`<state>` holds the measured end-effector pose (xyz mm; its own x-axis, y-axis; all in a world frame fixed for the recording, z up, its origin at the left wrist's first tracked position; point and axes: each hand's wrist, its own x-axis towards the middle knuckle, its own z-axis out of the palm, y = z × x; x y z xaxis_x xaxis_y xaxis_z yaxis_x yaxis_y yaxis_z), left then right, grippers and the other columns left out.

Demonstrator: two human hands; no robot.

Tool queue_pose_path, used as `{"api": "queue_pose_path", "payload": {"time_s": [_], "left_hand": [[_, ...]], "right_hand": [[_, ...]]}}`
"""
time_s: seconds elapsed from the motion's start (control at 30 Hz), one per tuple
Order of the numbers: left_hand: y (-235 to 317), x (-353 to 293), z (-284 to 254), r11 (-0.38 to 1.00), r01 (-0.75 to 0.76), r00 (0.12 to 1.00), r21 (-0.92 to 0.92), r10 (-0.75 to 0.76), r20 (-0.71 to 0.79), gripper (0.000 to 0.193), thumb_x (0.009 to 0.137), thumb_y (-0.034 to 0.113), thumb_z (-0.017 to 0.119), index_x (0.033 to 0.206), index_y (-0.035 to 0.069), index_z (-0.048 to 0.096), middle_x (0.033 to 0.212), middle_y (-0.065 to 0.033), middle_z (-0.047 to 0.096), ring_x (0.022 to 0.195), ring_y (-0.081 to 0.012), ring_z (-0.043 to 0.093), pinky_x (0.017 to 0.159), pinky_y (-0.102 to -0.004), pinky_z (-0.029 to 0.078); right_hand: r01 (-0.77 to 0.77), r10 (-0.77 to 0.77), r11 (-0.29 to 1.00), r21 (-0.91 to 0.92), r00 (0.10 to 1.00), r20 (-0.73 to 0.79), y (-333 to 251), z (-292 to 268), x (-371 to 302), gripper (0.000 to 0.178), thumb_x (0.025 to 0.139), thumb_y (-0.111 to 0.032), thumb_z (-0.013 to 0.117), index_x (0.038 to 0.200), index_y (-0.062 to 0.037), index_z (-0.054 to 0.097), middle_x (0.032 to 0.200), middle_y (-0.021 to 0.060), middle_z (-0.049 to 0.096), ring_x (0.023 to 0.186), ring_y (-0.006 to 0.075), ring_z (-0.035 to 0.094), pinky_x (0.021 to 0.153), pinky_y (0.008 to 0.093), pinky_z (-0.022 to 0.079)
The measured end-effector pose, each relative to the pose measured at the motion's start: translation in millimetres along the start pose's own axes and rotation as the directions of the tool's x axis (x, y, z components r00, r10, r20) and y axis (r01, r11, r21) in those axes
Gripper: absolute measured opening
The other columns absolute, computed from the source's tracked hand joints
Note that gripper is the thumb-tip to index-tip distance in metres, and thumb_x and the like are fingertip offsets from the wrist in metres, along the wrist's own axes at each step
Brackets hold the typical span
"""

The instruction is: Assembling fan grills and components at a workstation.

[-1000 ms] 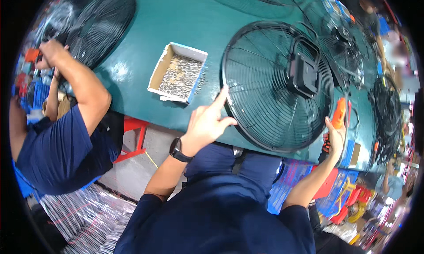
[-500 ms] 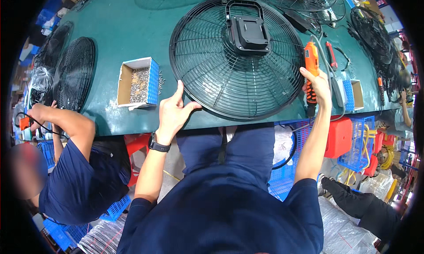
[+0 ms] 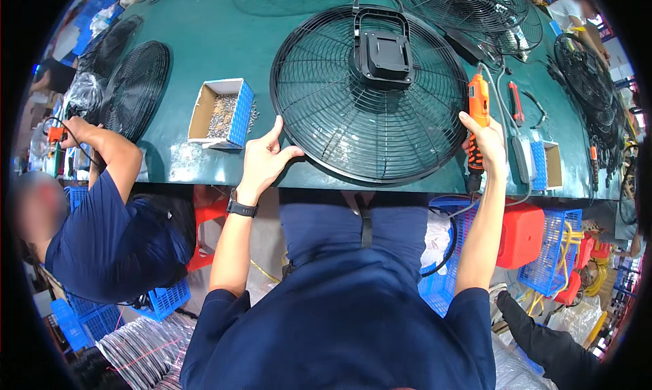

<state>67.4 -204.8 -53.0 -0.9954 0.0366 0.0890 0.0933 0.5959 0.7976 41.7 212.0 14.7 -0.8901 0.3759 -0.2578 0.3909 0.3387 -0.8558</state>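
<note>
Left hand (image 3: 263, 164) of a worker in a dark blue shirt, thumb and forefinger spread apart, meets the rim of a round black wire fan guard (image 3: 367, 98) at its 8 o'clock; how far the other fingers reach cannot be told. Right hand (image 3: 486, 142), just off the rim between 3 and 4 o'clock, is wrapped around an orange-and-black power screwdriver (image 3: 479, 95), its dark tip pointing to 6 o'clock. Whether that hand also touches the rim cannot be made out.

The guard lies on a green table (image 3: 190, 23), close to the near edge, with a black housing (image 3: 386, 56) on its upper face and a looped handle (image 3: 377, 0) at 12 o'clock. At 9 o'clock, well apart from the rim, sits an open box (image 3: 240, 115) holding small metal fasteners (image 3: 221, 125), some spilled beside its wall. A red-handled tool (image 3: 516, 105) lies at 3 o'clock, beyond the screwdriver, and a smaller blue-sided box (image 3: 540, 166) near 4. Another wire guard (image 3: 489, 16) rests toward 1 o'clock. Out at 8 o'clock, a co-worker (image 3: 115, 234) in a dark blue shirt sits near more black guards (image 3: 139, 84); a watch (image 3: 242, 207) circles the worker's left wrist.
</note>
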Motion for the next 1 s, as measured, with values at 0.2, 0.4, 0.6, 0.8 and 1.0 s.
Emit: {"api": "queue_pose_path", "payload": {"time_s": [0.2,0.4,0.6,0.8,1.0], "left_hand": [[1,0,3,0.999,0.040,0.999,-0.012,-0.040,-0.004,0.080,0.066,0.021,0.084,0.132,-0.001,0.045,0.057,0.0029,0.024,0.053,-0.0048,0.024,0.047,-0.0207,0.027],[3,-1,0,1.000,0.028,1.000,0.000,-0.028,0.002,0.079,0.067,0.020,0.083,0.133,0.000,0.045,0.057,0.0026,0.025,0.052,-0.0046,0.025,0.047,-0.0206,0.027],[18,-7,-7,0.997,0.060,0.998,-0.050,-0.061,-0.019,0.074,0.070,0.019,0.080,0.132,-0.002,0.046,0.060,0.0045,0.031,0.056,-0.0044,0.028,0.050,-0.0200,0.028],[38,-63,-29,0.161,0.293,0.863,-0.942,-0.469,0.189,0.034,0.089,0.002,0.049,0.121,-0.009,0.052,0.078,-0.0023,0.049,0.067,-0.0110,0.045,0.056,-0.0209,0.037],[68,-90,15,-0.085,0.555,0.767,-0.827,-0.332,0.549,0.027,0.089,0.005,0.055,0.114,-0.008,0.055,0.091,-0.0099,0.058,0.069,-0.0118,0.045,0.056,-0.0209,0.037]], "right_hand": [[-0.020,0.019,1.000,0.020,0.999,0.028,0,-1,1,0.035,0.077,-0.034,0.076,0.087,-0.0063,0.057,0.059,-0.0001,0.049,0.045,0.0108,0.053,0.042,0.0249,0.043],[0.003,-0.003,1.000,-0.003,1.000,0.025,4,-3,4,0.045,0.077,-0.038,0.074,0.098,-0.0027,0.057,0.060,0.0033,0.054,0.045,0.0121,0.053,0.042,0.0265,0.043],[0.023,-0.022,0.999,-0.031,0.999,0.050,-1,-11,-3,0.042,0.077,-0.033,0.074,0.096,-0.0008,0.056,0.062,0.0041,0.056,0.045,0.0129,0.055,0.042,0.0263,0.043],[0.310,-0.253,0.862,0.401,0.949,-0.190,-13,-34,-66,0.042,0.079,-0.014,0.071,0.111,0.0052,0.052,0.090,0.0182,0.066,0.048,0.0158,0.056,0.046,0.0270,0.045],[0.537,-0.645,0.254,0.804,0.714,-0.273,-39,-16,-111,0.035,0.077,-0.010,0.060,0.106,0.0000,0.043,0.074,0.0155,0.057,0.055,0.0229,0.055,0.056,0.0389,0.048]]}}
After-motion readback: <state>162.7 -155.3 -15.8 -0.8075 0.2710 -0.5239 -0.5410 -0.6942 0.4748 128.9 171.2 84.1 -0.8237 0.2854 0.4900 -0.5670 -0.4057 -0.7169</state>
